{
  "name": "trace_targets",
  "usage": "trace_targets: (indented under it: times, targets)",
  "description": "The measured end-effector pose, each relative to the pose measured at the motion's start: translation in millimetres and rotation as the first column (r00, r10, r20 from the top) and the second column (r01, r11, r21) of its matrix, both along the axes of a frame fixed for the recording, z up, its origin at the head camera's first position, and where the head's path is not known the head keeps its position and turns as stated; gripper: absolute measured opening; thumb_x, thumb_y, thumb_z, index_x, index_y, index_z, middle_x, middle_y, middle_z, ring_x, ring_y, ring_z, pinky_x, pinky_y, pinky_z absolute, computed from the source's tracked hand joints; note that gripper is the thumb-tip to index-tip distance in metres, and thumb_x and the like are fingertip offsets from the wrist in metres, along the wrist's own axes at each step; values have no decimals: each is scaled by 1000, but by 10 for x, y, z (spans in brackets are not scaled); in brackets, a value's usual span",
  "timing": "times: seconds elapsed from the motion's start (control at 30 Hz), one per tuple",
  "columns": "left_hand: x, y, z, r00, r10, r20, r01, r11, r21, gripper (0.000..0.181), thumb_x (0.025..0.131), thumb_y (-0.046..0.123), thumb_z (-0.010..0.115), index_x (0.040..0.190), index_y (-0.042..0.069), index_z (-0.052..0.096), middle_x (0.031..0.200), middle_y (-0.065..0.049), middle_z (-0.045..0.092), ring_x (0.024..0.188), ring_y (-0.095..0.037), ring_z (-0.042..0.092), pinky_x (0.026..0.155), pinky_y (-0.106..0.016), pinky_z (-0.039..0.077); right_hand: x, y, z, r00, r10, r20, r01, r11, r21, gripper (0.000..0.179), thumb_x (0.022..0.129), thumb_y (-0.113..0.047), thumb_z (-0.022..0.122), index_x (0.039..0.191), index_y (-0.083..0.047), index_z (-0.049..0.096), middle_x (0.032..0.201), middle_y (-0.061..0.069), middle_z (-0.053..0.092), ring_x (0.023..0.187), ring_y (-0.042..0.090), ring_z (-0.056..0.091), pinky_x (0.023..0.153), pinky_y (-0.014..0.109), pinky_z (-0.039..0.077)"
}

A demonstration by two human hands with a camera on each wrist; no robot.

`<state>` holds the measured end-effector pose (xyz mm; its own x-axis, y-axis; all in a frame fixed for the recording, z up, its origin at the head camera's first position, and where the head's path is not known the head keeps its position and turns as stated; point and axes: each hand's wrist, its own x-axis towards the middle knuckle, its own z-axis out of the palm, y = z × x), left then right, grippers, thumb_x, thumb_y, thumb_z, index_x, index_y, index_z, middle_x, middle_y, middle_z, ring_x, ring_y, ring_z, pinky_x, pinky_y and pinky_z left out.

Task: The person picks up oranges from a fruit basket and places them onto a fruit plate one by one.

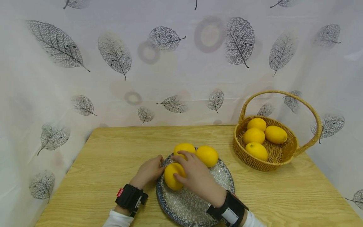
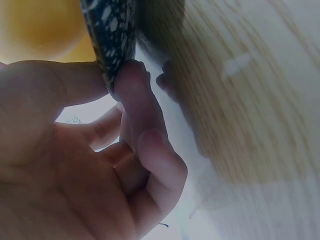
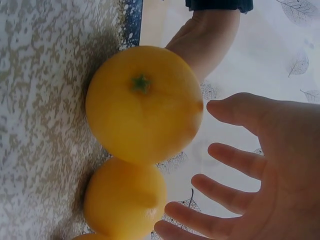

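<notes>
At the front of the table lies a round speckled plate (image 1: 193, 205) with a dark blue rim, bearing three lemons. My left hand (image 1: 148, 171) pinches the plate's rim (image 2: 111, 35) between thumb and curled forefinger, as the left wrist view shows. Over the plate, my right hand (image 1: 198, 176) is spread above the nearest lemon (image 1: 171, 180). In the right wrist view its thumb tip is right beside that lemon (image 3: 142, 107), and the loose fingers grip nothing. Behind are another lemon (image 1: 184, 147), partly covered by the right fingers, and a third lemon (image 1: 207, 156).
A wicker basket (image 1: 246, 157) with a tall arched handle stands at the right of the wooden table (image 1: 113, 151), holding several lemons (image 1: 254, 135). A pale curtain (image 1: 181, 72) printed with dark leaves hangs behind the table and at its sides.
</notes>
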<state>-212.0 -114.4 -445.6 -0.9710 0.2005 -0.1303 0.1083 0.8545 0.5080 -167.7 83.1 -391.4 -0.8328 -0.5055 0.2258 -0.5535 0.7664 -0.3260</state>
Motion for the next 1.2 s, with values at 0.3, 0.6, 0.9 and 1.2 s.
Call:
trace_targets:
  times: [0.3, 0.6, 0.9, 1.2]
  targets:
    - [-15, 2, -15, 1000, 3, -7, -3, 1000, -3, 19, 90, 24, 64, 99, 8, 59, 69, -4, 56, 57, -15, 48, 49, -26, 34, -41, 56, 31, 999, -39, -8, 39, 999, -3, 53, 86, -37, 68, 134, -20, 55, 141, 12, 54, 126, 29, 50, 103, 48, 48]
    - [18, -3, 13, 1000, 9, 7, -9, 1000, 0, 20, 90, 22, 63, 103, 7, 59, 71, -6, 58, 57, -16, 49, 49, -27, 37, -101, 140, 71, 996, -82, -25, 81, 997, -16, 52, 86, -34, 69, 134, -18, 56, 141, 12, 53, 126, 30, 49, 102, 49, 48]
    - [40, -7, 4, 1000, 0, 6, -1, 1000, 16, 18, 90, 21, 63, 102, 7, 59, 70, -6, 57, 56, -16, 49, 49, -27, 36, -184, 275, 87, 987, -146, -63, 142, 988, -60, 50, 84, -31, 73, 129, -16, 60, 138, 14, 56, 123, 33, 52, 92, 49, 53]
    - [32, 8, 16, 1000, 6, 3, -6, 1000, 15, 18, 90, 21, 63, 101, 7, 59, 69, -5, 56, 55, -15, 48, 48, -26, 35, -326, 469, 121, 974, -215, -74, 205, 972, -114, 49, 85, -28, 71, 129, -12, 60, 136, 17, 56, 122, 35, 51, 97, 54, 49]
